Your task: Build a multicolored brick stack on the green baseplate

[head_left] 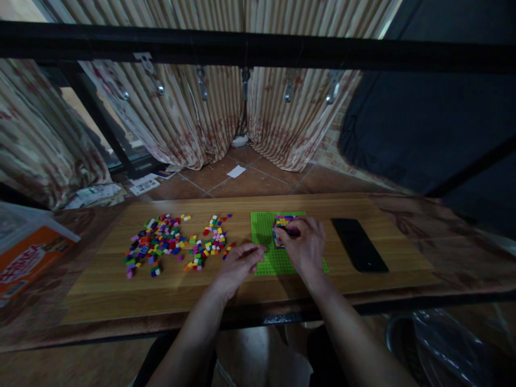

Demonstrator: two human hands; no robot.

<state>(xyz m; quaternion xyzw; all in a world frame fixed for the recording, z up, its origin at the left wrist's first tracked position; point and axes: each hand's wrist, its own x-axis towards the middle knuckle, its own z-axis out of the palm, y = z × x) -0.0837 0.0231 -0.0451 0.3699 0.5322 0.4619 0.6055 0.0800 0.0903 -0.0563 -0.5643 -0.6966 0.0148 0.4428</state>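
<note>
A small block built of multicoloured toy bricks stands on a green studded baseplate. My right hand reaches over it from the right, thumb and fingers closed about its top and near side, hiding much of it. Just left of the build, my left hand hovers by the baseplate's left edge. Its fingers are curled and pressed together at the tips; whatever they hold is too small to make out. Loose toy bricks in many colours lie nearest to my left hand.
A larger heap of loose bricks spreads over the left of the wooden tabletop. A black phone lies right of the baseplate. At far left stands a plastic tub with an orange label. A dark bar with metal hooks crosses overhead.
</note>
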